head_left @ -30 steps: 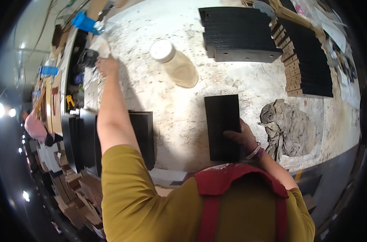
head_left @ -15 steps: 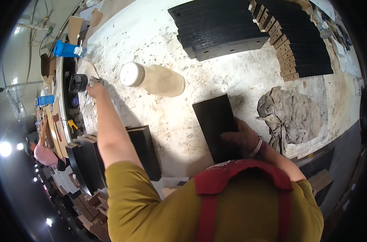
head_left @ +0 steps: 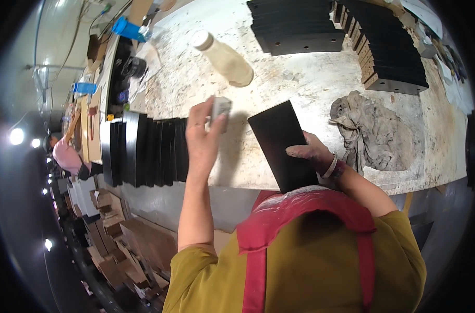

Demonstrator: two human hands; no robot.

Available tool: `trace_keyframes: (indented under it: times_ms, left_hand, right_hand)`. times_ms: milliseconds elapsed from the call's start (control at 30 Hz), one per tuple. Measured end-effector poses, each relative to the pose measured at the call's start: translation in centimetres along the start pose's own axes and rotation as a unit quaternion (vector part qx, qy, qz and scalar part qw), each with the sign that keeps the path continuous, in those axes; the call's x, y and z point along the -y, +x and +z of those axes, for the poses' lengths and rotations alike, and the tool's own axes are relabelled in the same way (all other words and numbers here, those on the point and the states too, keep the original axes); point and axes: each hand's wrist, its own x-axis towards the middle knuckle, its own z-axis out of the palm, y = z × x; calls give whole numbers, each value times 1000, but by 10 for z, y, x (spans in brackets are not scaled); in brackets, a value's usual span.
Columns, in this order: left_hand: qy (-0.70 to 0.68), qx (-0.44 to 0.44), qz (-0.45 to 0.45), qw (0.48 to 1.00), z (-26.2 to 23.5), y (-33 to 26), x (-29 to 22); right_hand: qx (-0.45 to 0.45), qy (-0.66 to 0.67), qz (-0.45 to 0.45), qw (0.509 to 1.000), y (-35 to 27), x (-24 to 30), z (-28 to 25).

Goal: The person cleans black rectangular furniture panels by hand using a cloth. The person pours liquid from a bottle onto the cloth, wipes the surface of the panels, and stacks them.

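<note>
- Black rectangular panel (head_left: 275,143): slanted over the near edge of the desk (head_left: 295,86), its lower end at the red apron (head_left: 305,201).
- Right hand (head_left: 313,152): clamped on the panel's right edge, thumb across the upper face, other fingers hidden from view.
- Left hand (head_left: 202,137): fingers clamped on a small pale grey block (head_left: 223,107), over the desk, left of the panel.
- White-capped bottle (head_left: 229,63): on the desk beyond the block.
- Crumpled grey cloth (head_left: 378,133): on the desk, right of the right hand.
- Row of black panels (head_left: 148,151): left of the left hand.
</note>
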Motion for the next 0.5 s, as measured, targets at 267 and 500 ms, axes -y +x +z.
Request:
trace_keyframes:
  times_ms: [267, 500]
  left_hand:
    - [115, 99, 48, 987, -7, -28, -26]
    - [-149, 22, -96, 984, -10, -39, -26]
  right_hand:
    - [30, -57, 6, 998, -4, -34, -28]
    - [43, -28, -50, 997, -12, -27, -22]
